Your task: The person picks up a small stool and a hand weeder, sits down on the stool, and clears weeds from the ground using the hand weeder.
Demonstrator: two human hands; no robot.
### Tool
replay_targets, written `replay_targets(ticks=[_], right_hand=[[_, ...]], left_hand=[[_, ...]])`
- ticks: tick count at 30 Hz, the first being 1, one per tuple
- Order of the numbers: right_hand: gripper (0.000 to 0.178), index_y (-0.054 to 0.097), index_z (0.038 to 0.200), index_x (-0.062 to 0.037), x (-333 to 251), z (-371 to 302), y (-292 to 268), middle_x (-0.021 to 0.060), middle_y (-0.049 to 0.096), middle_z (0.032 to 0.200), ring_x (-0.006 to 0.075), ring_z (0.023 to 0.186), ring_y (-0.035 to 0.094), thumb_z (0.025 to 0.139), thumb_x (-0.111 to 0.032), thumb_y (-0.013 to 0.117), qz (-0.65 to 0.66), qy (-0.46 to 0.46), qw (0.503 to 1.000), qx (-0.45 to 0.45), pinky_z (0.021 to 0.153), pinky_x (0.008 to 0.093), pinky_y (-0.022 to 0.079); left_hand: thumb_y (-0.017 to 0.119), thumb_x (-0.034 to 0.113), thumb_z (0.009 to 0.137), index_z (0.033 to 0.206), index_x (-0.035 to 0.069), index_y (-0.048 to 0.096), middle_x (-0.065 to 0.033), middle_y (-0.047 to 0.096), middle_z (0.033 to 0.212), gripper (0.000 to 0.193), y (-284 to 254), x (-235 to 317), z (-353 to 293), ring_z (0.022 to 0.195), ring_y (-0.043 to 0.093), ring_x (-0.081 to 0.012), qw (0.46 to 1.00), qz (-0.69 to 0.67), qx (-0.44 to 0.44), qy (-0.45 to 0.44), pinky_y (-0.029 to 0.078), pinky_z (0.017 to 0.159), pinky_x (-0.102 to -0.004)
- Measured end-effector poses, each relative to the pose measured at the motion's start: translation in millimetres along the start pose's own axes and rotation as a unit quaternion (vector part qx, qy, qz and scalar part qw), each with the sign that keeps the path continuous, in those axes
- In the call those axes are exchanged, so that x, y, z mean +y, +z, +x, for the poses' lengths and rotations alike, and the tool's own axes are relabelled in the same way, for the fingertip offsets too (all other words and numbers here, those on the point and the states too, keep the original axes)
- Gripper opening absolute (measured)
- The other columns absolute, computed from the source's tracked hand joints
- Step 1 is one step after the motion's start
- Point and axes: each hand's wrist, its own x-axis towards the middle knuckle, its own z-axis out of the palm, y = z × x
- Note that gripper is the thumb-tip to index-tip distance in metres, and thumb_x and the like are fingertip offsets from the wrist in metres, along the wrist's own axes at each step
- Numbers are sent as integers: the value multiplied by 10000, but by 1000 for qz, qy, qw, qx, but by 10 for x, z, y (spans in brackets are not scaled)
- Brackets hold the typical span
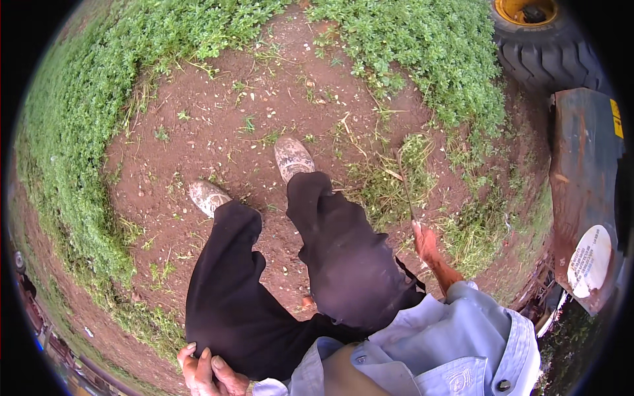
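My right hand (pixel 426 243) is closed round the near end of what looks like a sickle (pixel 406 188), a long, thin, slightly curved dark tool. Its far end points away from me, over a loose heap of cut green stems (pixel 386 188) on the soil. My left hand (pixel 210 373) rests against the dark trousers (pixel 228 313) at my left leg, its bent fingers a little apart and holding nothing that I can see. Two mottled, mud-stained shoes (pixel 292 157) stand on the bare ground ahead of my knees.
Dense leafy green plants (pixel 429 59) border the reddish soil (pixel 218 119) at the far side and left. On the right stand a large black tyre (pixel 555 56) with a yellow rim and a rusty grey metal body (pixel 581 178). More cut greens (pixel 472 231) lie beside my right hand.
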Motion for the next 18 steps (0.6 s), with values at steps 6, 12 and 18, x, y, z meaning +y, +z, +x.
replay_targets(ticks=[6,12,18], right_hand=[[741,624,844,26,-1742,1303,-66,220,577,659,368,674,592,934,-668,380,84,-212,973,-31,647,481,434],[738,615,695,30,-2700,2178,-208,261,591,651,435,676,607,950,-622,384,80,-233,969,10,647,505,449],[833,636,736,57,-400,1282,-13,283,597,676,424,707,607,919,-703,348,47,-9,999,-2,698,507,441]], left_hand=[[551,41,909,965,-83,598,-229,602,817,145,109,122,48,782,605,-395,1000,-5,-5,20,504,789,-501],[568,47,905,960,-87,607,-234,604,823,150,137,176,91,786,607,-391,1000,9,-4,21,505,791,-492],[568,43,906,955,-96,606,-240,611,837,152,132,245,188,798,611,-392,1000,20,-16,-1,502,781,-485]])
